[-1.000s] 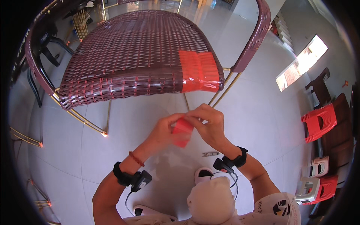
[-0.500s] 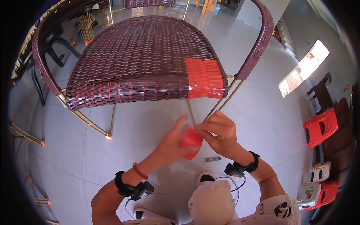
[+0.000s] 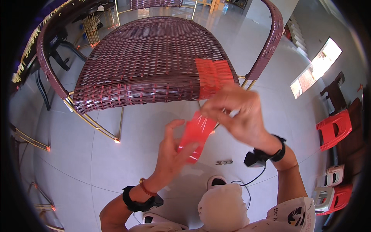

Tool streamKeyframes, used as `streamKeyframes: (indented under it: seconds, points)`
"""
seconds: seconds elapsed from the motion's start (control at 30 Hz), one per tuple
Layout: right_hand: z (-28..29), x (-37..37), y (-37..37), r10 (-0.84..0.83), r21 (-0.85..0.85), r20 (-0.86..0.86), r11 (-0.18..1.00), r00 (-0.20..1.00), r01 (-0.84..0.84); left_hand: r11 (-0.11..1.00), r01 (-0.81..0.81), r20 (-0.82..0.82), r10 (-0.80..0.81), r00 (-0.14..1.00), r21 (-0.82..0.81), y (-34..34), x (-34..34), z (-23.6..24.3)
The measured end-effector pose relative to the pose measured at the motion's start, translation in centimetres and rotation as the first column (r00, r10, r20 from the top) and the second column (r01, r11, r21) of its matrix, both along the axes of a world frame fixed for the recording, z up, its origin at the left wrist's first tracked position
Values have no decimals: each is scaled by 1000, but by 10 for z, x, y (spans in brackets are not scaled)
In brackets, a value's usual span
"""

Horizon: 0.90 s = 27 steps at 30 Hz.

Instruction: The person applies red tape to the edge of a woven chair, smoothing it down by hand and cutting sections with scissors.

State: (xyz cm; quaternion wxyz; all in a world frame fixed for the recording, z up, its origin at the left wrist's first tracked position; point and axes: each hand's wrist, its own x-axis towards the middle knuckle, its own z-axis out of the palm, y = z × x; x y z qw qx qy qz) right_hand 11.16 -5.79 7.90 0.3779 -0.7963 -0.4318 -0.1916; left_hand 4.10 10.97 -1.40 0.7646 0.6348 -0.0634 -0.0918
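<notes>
My left hand (image 3: 168, 156) grips a roll of glossy red tape (image 3: 193, 139), its fingers around the lower part and one finger raised. Blurred by motion, my right hand (image 3: 241, 116) pinches the loose end of the tape, and a short strip spans the gap between the hands. Just beyond them stands a chair with a dark brown and red woven seat (image 3: 150, 50). Wrinkled red tape bands (image 3: 214, 73) cover the front right corner of that seat, partly hidden by my right hand.
A small pair of thread snips (image 3: 224, 162) lies on the grey tiled floor. The chair's armrest (image 3: 266, 50) curves up on the right, above gold metal legs (image 3: 92, 127). Red plastic stools (image 3: 334, 129) stand at the far right. Cables run from the wrist devices.
My right hand has moved up and right, drawing a strip of red tape off the roll. The left hand has shifted slightly, still gripping the roll.
</notes>
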Motion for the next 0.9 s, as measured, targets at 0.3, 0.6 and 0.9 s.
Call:
streamKeyframes:
  seconds: [0.3,0.6,0.9]
  points:
    - [31,32,7,-38,5,-309,999,950,42,999,27,83,-26,996,-17,1,4,4]
    - [54,65,8,-37,-6,-313,999,949,37,1000,-6,53,7,999,-11,-7,-6,-4]
    - [49,87,17,-3,-69,-201,998,980,-11,999,15,-100,-10,995,49,-14,-15,-11]
